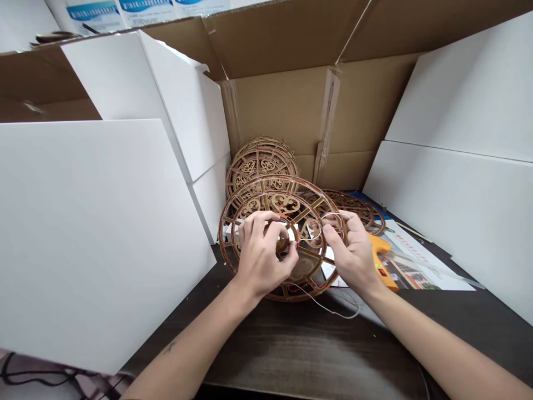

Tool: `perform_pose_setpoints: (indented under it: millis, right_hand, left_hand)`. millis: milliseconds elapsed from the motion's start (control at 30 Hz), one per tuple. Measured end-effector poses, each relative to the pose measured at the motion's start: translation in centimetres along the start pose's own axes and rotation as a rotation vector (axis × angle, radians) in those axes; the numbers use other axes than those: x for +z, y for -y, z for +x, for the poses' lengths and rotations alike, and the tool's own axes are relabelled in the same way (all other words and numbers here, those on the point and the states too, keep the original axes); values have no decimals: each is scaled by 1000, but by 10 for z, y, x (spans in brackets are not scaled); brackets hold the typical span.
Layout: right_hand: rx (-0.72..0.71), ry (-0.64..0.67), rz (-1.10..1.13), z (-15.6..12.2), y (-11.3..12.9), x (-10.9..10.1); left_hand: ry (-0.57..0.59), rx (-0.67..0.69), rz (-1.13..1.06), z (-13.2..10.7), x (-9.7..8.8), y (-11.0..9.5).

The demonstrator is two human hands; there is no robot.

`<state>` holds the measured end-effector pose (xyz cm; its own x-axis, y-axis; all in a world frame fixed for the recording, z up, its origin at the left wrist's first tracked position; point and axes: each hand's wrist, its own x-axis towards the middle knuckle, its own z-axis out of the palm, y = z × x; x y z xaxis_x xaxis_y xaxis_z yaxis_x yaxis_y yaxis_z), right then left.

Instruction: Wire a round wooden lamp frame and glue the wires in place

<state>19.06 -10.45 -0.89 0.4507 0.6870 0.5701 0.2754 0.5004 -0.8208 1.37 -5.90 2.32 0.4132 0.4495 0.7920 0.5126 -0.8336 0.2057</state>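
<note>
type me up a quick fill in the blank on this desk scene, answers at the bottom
1. The left hand is at the ____ of the round openwork frame, not at its rim.
2. The hand at the frame's rim is the person's ____ one.
3. The tool lying near that hand is coloured ____.
4. The brown wall behind the frames is made of ____.

Missing words: centre; right; orange; cardboard.

One view, worn on your head
It faces forward and down, close above your left hand [263, 250] and right hand [355, 251], across the table [308, 347] toward the cardboard [278, 111].
</note>
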Motion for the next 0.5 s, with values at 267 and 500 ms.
perform_pose_setpoints:
  millis: [267,500]
  right_hand:
    - [-64,-25,-28,-5,6,3]
    - [34,48,78,-7,-1,3]
  left_hand:
    - [-52,-79,31,4,-1,1]
    - [-56,-116,73,4,0,8]
